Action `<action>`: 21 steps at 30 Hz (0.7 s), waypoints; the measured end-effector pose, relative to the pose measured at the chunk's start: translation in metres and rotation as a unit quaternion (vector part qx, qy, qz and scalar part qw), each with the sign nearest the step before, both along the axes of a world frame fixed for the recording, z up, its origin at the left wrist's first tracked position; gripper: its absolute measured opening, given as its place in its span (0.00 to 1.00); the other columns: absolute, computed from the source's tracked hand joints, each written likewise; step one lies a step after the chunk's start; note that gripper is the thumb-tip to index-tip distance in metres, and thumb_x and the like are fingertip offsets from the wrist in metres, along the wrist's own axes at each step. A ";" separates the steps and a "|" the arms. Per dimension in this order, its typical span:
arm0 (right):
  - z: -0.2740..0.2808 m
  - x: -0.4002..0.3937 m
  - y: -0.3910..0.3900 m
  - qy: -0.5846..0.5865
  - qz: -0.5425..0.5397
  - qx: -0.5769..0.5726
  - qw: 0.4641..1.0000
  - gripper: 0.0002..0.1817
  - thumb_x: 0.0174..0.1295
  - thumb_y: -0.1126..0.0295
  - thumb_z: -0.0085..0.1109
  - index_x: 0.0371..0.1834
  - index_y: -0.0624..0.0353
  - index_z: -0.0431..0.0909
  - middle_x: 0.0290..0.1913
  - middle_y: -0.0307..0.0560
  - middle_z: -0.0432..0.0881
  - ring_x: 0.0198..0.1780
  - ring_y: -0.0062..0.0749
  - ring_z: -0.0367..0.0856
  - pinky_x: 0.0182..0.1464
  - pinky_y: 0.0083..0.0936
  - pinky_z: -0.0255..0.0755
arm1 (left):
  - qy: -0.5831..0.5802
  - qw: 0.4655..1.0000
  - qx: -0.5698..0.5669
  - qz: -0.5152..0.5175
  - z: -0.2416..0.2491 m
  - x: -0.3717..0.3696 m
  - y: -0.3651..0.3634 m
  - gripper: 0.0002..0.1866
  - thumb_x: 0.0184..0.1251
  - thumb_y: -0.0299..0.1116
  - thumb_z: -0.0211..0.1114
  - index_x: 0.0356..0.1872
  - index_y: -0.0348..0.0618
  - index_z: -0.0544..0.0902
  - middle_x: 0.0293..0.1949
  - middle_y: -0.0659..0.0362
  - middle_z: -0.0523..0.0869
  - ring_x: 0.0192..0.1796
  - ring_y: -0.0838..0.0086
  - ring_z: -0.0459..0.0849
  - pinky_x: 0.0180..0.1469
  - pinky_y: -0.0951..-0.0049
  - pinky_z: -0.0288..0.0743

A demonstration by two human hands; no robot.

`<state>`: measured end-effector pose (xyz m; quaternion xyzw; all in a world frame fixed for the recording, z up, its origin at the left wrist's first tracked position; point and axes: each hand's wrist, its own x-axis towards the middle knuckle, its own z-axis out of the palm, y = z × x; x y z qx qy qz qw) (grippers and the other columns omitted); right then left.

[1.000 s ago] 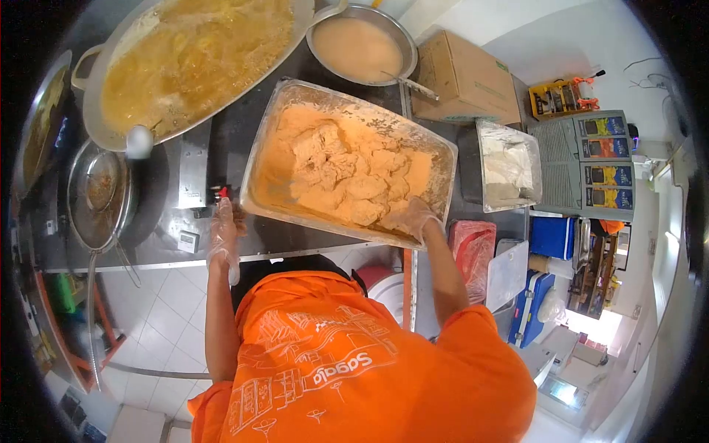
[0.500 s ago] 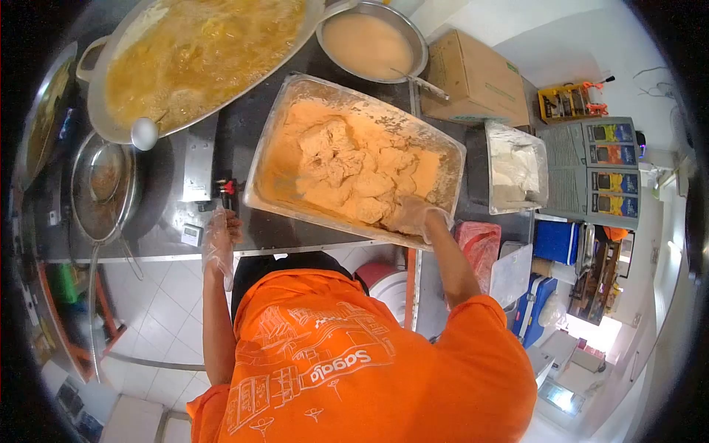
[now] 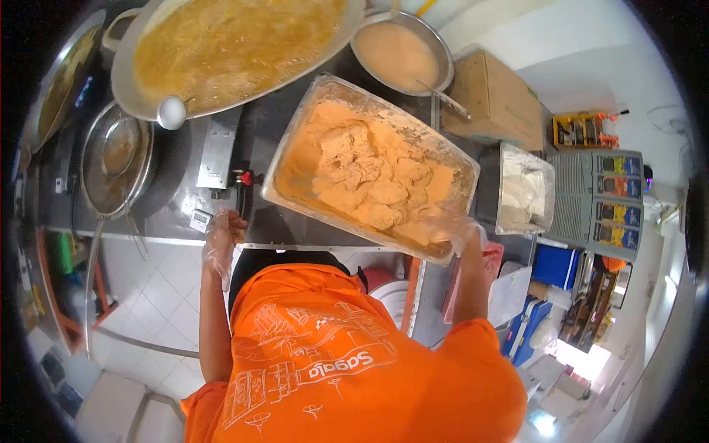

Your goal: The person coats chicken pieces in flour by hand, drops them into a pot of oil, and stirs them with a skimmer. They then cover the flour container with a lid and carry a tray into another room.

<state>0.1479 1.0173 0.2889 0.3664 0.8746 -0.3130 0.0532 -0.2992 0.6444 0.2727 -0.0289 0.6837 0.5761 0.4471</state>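
Observation:
A rectangular tub [image 3: 295, 201] on the dark counter holds orange flour and several coated pieces [image 3: 354, 159]. My right hand [image 3: 452, 225], in a clear plastic glove, is in the tub's lower right corner at the flour; its fingers are blurred, and whether they hold anything is not visible. My left hand [image 3: 224, 236], also gloved, rests by the counter's front edge, left of the tub, near a small timer [image 3: 199, 220]. Its fingers are loosely curled, with no object visible in them.
A large pan of bubbling oil [image 3: 236, 52] stands at the upper left, with strainers [image 3: 118, 166] below it. Behind the tub are a bowl of orange liquid [image 3: 395, 55] and a cardboard box [image 3: 491, 100]. A tray of white flour [image 3: 526, 188] stands right.
My right hand has moved right and slightly down, away from the coated pieces toward the tub's corner. The camera view has shifted, and my left hand stays by the counter edge.

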 end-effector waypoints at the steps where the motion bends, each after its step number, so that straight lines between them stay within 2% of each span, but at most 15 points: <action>1: 0.055 -0.042 -0.005 0.027 -0.102 -0.138 0.985 0.17 0.69 0.73 0.38 0.55 0.66 0.72 0.56 0.55 0.77 0.50 0.42 0.81 0.52 0.30 0.78 | 0.015 1.000 0.017 -0.006 0.001 0.000 -0.001 0.27 0.75 0.54 0.44 0.42 0.36 0.78 0.30 0.57 0.81 0.28 0.77 0.75 0.32 0.77 0.71; 2: 0.103 -0.083 -0.011 0.054 -0.199 -0.273 0.940 0.16 0.68 0.71 0.43 0.55 0.67 0.72 0.56 0.54 0.77 0.50 0.43 0.81 0.50 0.31 0.79 | 0.020 1.000 0.021 0.009 0.003 0.001 0.000 0.27 0.75 0.54 0.44 0.42 0.36 0.78 0.30 0.57 0.81 0.28 0.77 0.75 0.32 0.77 0.71; 4: 0.151 -0.136 0.014 0.064 -0.127 -0.229 0.963 0.23 0.52 0.72 0.68 0.52 0.64 0.77 0.46 0.46 0.83 0.42 0.25 0.81 0.46 0.22 0.75 | 0.003 1.000 0.021 -0.006 0.003 0.002 -0.002 0.28 0.75 0.56 0.43 0.42 0.37 0.78 0.30 0.58 0.81 0.29 0.77 0.76 0.34 0.75 0.72; 5: 0.174 -0.167 0.023 0.118 -0.045 -0.197 0.972 0.22 0.52 0.72 0.68 0.52 0.64 0.77 0.46 0.46 0.83 0.42 0.25 0.81 0.45 0.23 0.76 | 0.055 0.997 0.030 -0.053 -0.005 0.001 -0.006 0.27 0.74 0.55 0.44 0.42 0.38 0.78 0.31 0.58 0.82 0.29 0.78 0.76 0.33 0.75 0.72; 6: 0.199 -0.198 0.029 0.169 0.035 -0.162 0.972 0.21 0.53 0.73 0.67 0.51 0.64 0.78 0.45 0.46 0.83 0.43 0.26 0.81 0.45 0.23 0.77 | 0.005 0.999 0.034 -0.039 -0.005 0.000 -0.004 0.27 0.75 0.55 0.44 0.42 0.39 0.77 0.31 0.58 0.82 0.29 0.78 0.76 0.34 0.75 0.72; 8: 0.256 -0.272 0.026 0.290 0.048 -0.367 0.883 0.18 0.54 0.72 0.66 0.49 0.64 0.79 0.43 0.44 0.84 0.42 0.25 0.81 0.46 0.24 0.78 | 0.008 0.998 0.030 -0.053 0.004 -0.003 -0.001 0.26 0.75 0.55 0.43 0.42 0.39 0.76 0.32 0.58 0.82 0.29 0.78 0.76 0.34 0.76 0.72; 10: 0.271 -0.351 0.033 0.230 -0.030 -0.161 0.959 0.18 0.53 0.65 0.68 0.45 0.64 0.81 0.40 0.42 0.84 0.41 0.23 0.81 0.45 0.23 0.76 | -0.002 0.999 0.028 -0.044 0.021 -0.007 0.002 0.27 0.75 0.56 0.43 0.42 0.39 0.76 0.31 0.58 0.82 0.29 0.78 0.76 0.34 0.76 0.72; 12: 0.283 -0.432 0.067 0.148 0.067 -0.089 0.983 0.20 0.54 0.63 0.68 0.47 0.64 0.80 0.40 0.40 0.84 0.40 0.21 0.80 0.43 0.22 0.75 | -0.013 0.999 0.025 -0.039 0.030 -0.010 0.002 0.27 0.75 0.56 0.43 0.42 0.40 0.76 0.31 0.58 0.82 0.30 0.78 0.76 0.34 0.76 0.72; 14: 0.263 -0.507 0.112 0.148 0.100 -0.010 0.984 0.20 0.55 0.62 0.67 0.47 0.63 0.80 0.37 0.39 0.84 0.37 0.22 0.79 0.40 0.23 0.75 | -0.007 0.999 0.037 -0.026 0.033 -0.013 -0.004 0.28 0.74 0.58 0.43 0.41 0.39 0.77 0.31 0.59 0.81 0.30 0.78 0.76 0.34 0.76 0.73; 16: 0.245 -0.575 0.148 0.067 0.125 0.072 0.987 0.22 0.51 0.57 0.69 0.43 0.63 0.81 0.35 0.41 0.84 0.35 0.24 0.80 0.39 0.24 0.75 | -0.010 0.999 0.038 -0.016 0.037 -0.017 -0.008 0.31 0.72 0.60 0.45 0.43 0.38 0.77 0.31 0.59 0.81 0.31 0.78 0.76 0.33 0.77 0.73; 17: 0.241 -0.591 0.148 0.073 0.134 0.077 0.985 0.22 0.51 0.57 0.69 0.43 0.63 0.81 0.35 0.41 0.84 0.35 0.24 0.80 0.39 0.24 0.75 | -0.016 0.999 0.045 0.003 0.035 -0.018 -0.012 0.31 0.72 0.60 0.45 0.43 0.38 0.77 0.31 0.59 0.81 0.31 0.78 0.76 0.33 0.77 0.73; 19: 0.237 -0.628 0.140 -0.013 0.234 0.228 0.945 0.26 0.45 0.50 0.70 0.38 0.61 0.83 0.34 0.45 0.84 0.35 0.30 0.81 0.40 0.28 0.76 | -0.026 0.997 0.054 0.040 0.033 -0.019 -0.018 0.30 0.72 0.60 0.46 0.42 0.38 0.77 0.31 0.59 0.82 0.31 0.78 0.77 0.33 0.77 0.73; 20: 0.234 -0.645 0.141 -0.004 0.246 0.233 0.941 0.26 0.45 0.50 0.70 0.38 0.61 0.83 0.34 0.45 0.84 0.35 0.30 0.81 0.40 0.28 0.76 | -0.033 0.996 0.054 0.057 0.033 -0.020 -0.022 0.29 0.72 0.59 0.46 0.42 0.38 0.77 0.31 0.59 0.82 0.31 0.78 0.77 0.33 0.77 0.73; 21: 0.227 -0.658 0.147 -0.023 0.164 0.229 0.959 0.26 0.42 0.49 0.70 0.37 0.60 0.83 0.35 0.48 0.85 0.37 0.33 0.83 0.41 0.30 0.76 | -0.059 0.994 0.056 0.078 0.031 -0.022 -0.025 0.28 0.72 0.59 0.47 0.41 0.39 0.77 0.31 0.58 0.82 0.31 0.77 0.77 0.33 0.77 0.72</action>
